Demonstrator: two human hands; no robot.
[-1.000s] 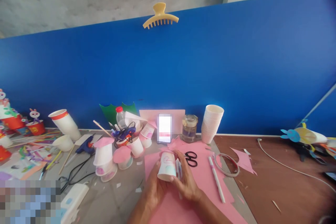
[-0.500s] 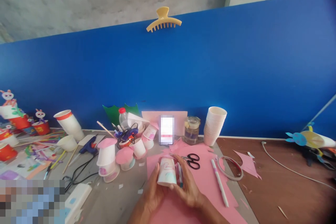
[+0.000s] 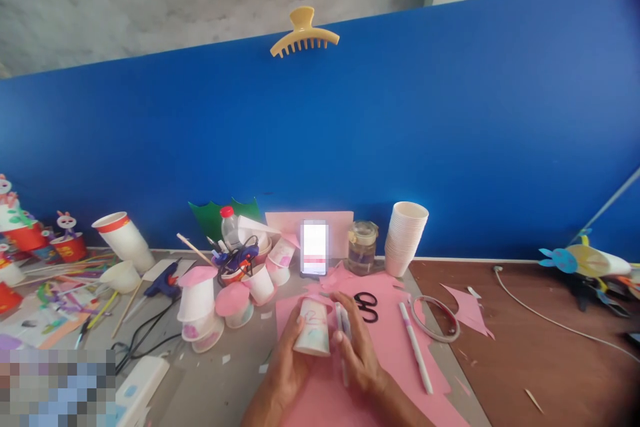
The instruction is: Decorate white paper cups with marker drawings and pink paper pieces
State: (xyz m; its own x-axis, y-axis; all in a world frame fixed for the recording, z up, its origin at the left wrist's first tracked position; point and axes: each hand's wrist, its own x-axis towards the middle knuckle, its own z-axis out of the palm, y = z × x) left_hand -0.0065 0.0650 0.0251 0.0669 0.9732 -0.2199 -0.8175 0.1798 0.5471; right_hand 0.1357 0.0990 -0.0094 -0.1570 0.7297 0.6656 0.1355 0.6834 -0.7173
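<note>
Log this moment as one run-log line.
left hand: holding white patterned paper cup | right hand: holding slim white pen | nearby: black-handled scissors on pink paper sheet

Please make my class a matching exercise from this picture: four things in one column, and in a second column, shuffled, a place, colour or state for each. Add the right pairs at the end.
Column one
1. Claw clip
2. Scissors
3. Glass jar
4. Left hand

Column two
A. Between the phone and the stack of white cups
B. Holding a drawn-on paper cup
C. Yellow, at the top edge of the blue panel
D. Black-handled, lying on pink paper

Right pairs
1-C
2-D
3-A
4-B
</note>
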